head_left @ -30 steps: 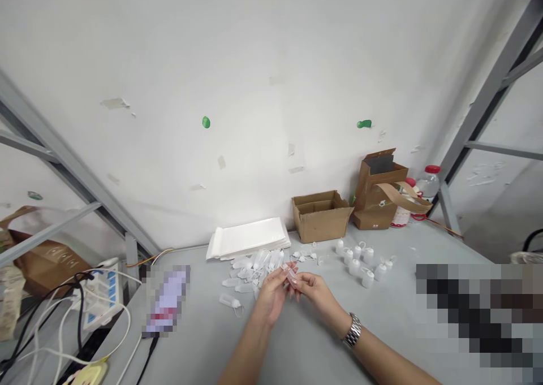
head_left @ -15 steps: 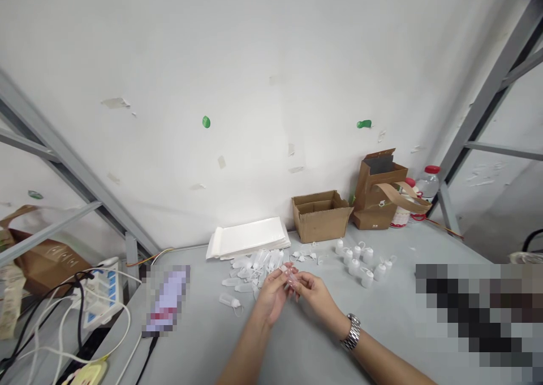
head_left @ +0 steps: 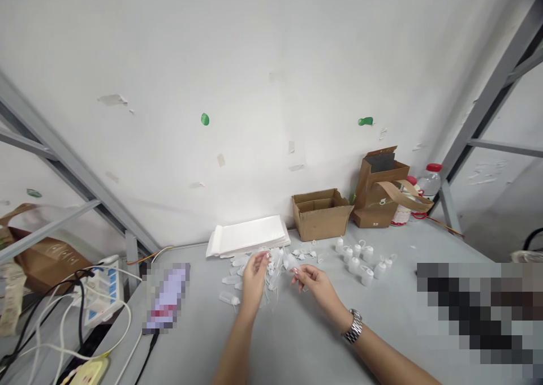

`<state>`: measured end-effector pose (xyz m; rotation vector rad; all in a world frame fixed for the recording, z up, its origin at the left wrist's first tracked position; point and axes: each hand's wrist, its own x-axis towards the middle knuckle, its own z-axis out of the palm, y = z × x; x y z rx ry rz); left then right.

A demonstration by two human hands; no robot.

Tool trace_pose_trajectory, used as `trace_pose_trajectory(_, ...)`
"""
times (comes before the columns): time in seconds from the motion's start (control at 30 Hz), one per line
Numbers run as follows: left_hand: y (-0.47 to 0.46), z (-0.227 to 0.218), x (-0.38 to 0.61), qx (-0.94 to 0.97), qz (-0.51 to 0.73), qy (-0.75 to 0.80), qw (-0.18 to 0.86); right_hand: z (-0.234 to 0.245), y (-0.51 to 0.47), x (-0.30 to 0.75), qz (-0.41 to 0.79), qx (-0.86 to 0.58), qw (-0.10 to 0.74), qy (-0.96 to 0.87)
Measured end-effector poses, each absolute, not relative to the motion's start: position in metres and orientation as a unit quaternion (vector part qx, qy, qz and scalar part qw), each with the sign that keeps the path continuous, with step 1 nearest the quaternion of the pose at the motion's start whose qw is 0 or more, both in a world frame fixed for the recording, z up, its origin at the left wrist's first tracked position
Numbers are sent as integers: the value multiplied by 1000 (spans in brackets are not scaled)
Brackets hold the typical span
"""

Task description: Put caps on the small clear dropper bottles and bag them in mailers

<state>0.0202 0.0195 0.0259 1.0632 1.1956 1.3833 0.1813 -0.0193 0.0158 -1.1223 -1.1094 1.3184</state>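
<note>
Bottles [head_left: 231,280], small and made of what looks like thin translucent plastic, lie in a loose heap on the tabletop [head_left: 297,345], partly behind the left hand [head_left: 255,276] and partly in the gap between both hands. Judging by how things lie, the work seems partway along: several upright bottles [head_left: 367,277] stand beyond and to the right of the right hand [head_left: 314,283], apparently finished, while the heap looks like what is left. One lone bottle [head_left: 226,297] lies on its side, left of the left hand. White loose pieces [head_left: 301,254], perhaps caps, are scattered just beyond the right hand. Upright ones look milky and rounded at the shoulder, and some show a thin loop at the top; those in the heap look clearer, longer and jumbled, and a few nearest the fingers are blurred. As for the hands, the left has its fingers curled with the tips close to the thumb, the right its fingers loosely bent towards the thumb; whether either has hold of anything I cannot tell.
</note>
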Motion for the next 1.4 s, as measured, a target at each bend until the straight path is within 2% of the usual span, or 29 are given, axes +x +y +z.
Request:
trace_pose_trajectory(0.07,24,24,10,488,562,569,351,17,-17,184,542,-484,526,-442)
trace_pose_trajectory(0.13,26,21,1,540,499,617,279,16,-15,186,541,-491,535,-424)
trace_pose_trajectory(0.27,25,18,-4,637,378,603,296,13,-12,187,547,-488,541,-412)
trace_pose_trajectory(0.37,23,15,-1,682,354,567,298,11,-12,186,549,-488,536,-415)
trace_pose_trajectory(0.47,22,12,3,718,331,560,246,13,-15,184,551,-493,529,-415)
trace_pose_trajectory(0.63,21,8,6,756,210,606,130,19,-19,181,553,-493,523,-421)
trace_pose_trajectory(0.93,19,-3,19,727,222,648,37,18,-22,179,565,-481,513,-430)
trace_pose_trajectory(1.17,19,-9,21,720,269,638,59,8,-19,176,566,-476,508,-442)
trace_pose_trajectory(1.4,26,-4,17,591,488,593,248,11,-20,178,556,-484,500,-455)
